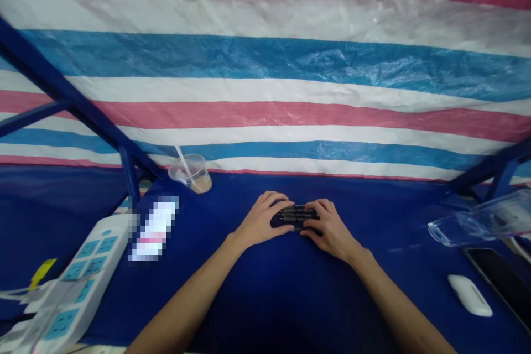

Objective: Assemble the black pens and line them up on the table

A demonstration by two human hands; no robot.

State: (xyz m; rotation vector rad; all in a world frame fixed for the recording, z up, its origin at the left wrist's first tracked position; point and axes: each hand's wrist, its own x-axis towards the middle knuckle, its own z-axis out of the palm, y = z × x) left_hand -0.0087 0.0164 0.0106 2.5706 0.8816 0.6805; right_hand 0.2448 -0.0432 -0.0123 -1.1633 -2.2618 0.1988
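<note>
Several dark pens [295, 213] lie side by side on the blue tabletop [265, 293], between my two hands. My left hand [265, 218] curls around their left ends, thumb at the near side and fingers at the far side. From the other end, my right hand [326, 225] grips the bunch, its fingers bent over the pens and covering their right ends. Both hands rest low at the table surface, a small gap apart. The exact number of pens is hard to make out.
At left are a white power strip [89, 271] with plugged cables, a lit phone [155, 229], and a plastic cup [191, 173] with a straw. At right lie a clear bottle-like container [477, 221], a white earbud case [470, 295] and a dark phone [500, 279]. Striped sheeting [265, 116] hangs behind.
</note>
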